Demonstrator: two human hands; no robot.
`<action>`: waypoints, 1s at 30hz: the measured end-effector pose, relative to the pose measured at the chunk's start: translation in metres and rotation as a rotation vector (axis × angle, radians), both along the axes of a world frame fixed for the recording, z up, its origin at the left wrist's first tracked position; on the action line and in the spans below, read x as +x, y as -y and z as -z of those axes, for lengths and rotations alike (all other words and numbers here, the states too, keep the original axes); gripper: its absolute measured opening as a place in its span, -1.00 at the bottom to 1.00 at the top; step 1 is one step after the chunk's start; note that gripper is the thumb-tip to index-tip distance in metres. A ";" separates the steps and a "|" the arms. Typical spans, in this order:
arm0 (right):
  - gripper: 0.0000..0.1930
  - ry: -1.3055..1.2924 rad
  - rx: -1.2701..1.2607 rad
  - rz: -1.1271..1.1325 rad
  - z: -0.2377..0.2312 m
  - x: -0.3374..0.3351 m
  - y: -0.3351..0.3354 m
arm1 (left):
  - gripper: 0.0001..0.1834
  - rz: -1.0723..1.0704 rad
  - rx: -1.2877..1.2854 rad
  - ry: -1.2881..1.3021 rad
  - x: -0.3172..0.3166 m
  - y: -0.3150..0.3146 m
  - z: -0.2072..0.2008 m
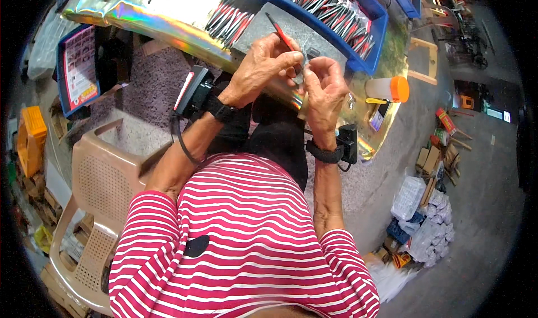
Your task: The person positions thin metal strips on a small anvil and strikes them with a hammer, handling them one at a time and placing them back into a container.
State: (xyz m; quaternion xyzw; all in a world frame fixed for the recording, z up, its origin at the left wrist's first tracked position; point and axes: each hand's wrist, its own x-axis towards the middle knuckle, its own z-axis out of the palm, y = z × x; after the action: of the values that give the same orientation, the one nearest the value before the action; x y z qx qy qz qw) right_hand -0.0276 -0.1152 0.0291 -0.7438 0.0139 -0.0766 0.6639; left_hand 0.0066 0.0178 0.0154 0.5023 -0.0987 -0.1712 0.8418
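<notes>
A slim red-and-black pen-shaped tool is gripped in my left hand, its dark end pointing up and away to the left. Close beside it, my right hand has thumb and forefinger pinched together near the tool's lower end. Whatever sits between those fingertips is too small to make out. Both hands are above the near edge of a grey slab on the table. Several similar red, black and grey tools lie in a pile left of the slab, and a blue bin behind holds many more.
A clear jar with an orange lid lies on the shiny gold table cover at right. A beige plastic chair stands at my left, near a blue-framed panel. Bagged goods and a wooden stool are on the floor to the right.
</notes>
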 end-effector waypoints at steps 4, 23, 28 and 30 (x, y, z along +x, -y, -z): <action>-0.88 0.015 -0.098 0.064 0.007 0.002 -0.004 | -0.85 -0.079 0.024 -0.028 0.000 0.005 0.002; -0.83 -0.093 -0.033 0.139 0.023 -0.004 0.024 | -0.96 -0.328 0.351 0.219 0.018 0.026 0.028; -0.86 -0.163 -0.075 0.209 0.031 -0.023 0.047 | -0.96 -0.292 0.428 0.294 0.019 0.027 0.035; -0.87 -0.204 -0.163 0.238 0.032 -0.029 0.052 | -0.96 -0.284 0.422 0.277 0.019 0.027 0.035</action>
State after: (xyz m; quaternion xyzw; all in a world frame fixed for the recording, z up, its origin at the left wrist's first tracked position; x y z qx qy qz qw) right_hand -0.0568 -0.1668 -0.0030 -0.7923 0.1628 -0.0799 0.5826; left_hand 0.0260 -0.0096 -0.0199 0.6936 -0.1037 0.0017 0.7129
